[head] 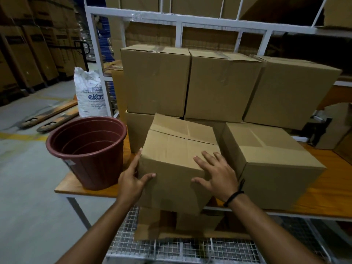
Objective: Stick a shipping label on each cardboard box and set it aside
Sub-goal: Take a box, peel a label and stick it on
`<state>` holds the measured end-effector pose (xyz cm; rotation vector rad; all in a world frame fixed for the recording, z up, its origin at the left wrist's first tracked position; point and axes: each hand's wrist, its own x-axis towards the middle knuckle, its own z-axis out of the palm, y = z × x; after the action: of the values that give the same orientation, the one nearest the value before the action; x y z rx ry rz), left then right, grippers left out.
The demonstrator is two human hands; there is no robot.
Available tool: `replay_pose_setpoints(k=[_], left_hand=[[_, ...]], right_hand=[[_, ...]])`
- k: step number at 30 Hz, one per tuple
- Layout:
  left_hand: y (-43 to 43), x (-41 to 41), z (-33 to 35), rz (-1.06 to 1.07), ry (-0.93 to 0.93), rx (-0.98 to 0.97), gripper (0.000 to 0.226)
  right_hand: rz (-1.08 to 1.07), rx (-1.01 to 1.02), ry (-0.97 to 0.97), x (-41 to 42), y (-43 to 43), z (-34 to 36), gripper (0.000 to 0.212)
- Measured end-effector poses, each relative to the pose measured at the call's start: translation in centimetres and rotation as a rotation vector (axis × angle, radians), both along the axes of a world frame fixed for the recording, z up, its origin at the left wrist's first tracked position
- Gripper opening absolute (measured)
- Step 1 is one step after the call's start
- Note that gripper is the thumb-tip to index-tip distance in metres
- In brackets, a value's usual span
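Labels appear on nothing yet; left hand (131, 181) and right hand (217, 174), fingers straight, press the tilted brown cardboard box (171, 147) at six o'clock.

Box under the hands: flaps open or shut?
Shut: the box has its flaps folded flat, meeting at a seam.

White sack (89, 92): blue "eXar…", cut off by post; smaller print perhaps unreadable

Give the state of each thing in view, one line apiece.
Front box, closed, tilted, no label visible.
Left hand, pressing front box's left side.
Right hand, spread flat on it.
Neighbouring box, closed, upright.
Bucket, upright, nothing seen inside.
Sack, standing upright.
Stacked boxes, closed, taped.
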<state>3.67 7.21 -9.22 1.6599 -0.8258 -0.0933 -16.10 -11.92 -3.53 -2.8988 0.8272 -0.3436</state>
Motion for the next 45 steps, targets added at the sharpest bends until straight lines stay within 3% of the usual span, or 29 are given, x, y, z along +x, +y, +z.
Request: replay_pose_setpoints(k=[3, 5, 11, 14, 17, 19, 21, 23, 27, 32, 35, 43, 45], left_hand=[[0.6, -0.5, 1.6, 0.061, -0.216, 0.002, 0.089], [0.3, -1.2, 2.4, 0.083, -0.315, -0.003, 0.086], [-1.6, -3.4, 3.6, 0.040, -0.464, -0.009, 0.079], [-1.2, -2.7, 2.8, -0.068, -0.386, -0.012, 0.079], [0.2, -0.7, -0.2, -0.006, -0.318, 0.136, 0.090], [1.2, 0.0, -2.0, 0.032, -0.114, 0.246, 0.097], [1.8, -0.1, -3.0, -0.069, 0.101, 0.225, 0.098], [1.9, -0.2, -2.5, -0.128, 0.151, 0.161, 0.090], [1.8, 0.6, 0.5, -0.018, -0.054, 0.075, 0.082], [1.8, 1.2, 4.1, 0.072, -0.456, 0.167, 0.076], [1.2, 0.8, 4.7, 0.090, -0.607, 0.212, 0.069], [-0.4, 0.1, 3.8, 0.004, -0.678, 0.352, 0.060], [-0.4, 0.2, 4.0, -0.033, -0.601, 0.351, 0.064]], right_hand=[[-0.011, 0.076, -0.067, -1.0, 0.3, 0.0, 0.078], [-0.035, 0.015, -0.029, -0.7, 0.4, 1.4, 0.083], [0.116, -0.064, 0.005, 4.1, 4.1, 8.6, 0.109], [0.182, -0.142, 0.060, 5.3, 4.2, 9.1, 0.092], [0.212, -0.078, 0.040, 5.1, 3.3, 8.9, 0.078], [0.229, -0.055, 0.017, 4.8, 3.2, 8.8, 0.076], [0.252, -0.068, 0.000, 4.6, 3.2, 8.7, 0.076], [0.263, -0.060, -0.021, 4.1, 3.1, 8.8, 0.075], [0.232, 0.096, -0.221, 1.3, 1.3, 8.4, 0.075], [0.138, 0.346, -0.521, -1.5, 0.9, 4.3, 0.077], [0.089, 0.489, -0.627, -2.5, 0.6, 1.3, 0.073], [-0.023, 0.583, -0.602, -3.4, -1.2, -2.9, 0.070], [-0.045, 0.592, -0.567, -3.8, -1.5, -3.2, 0.070]])
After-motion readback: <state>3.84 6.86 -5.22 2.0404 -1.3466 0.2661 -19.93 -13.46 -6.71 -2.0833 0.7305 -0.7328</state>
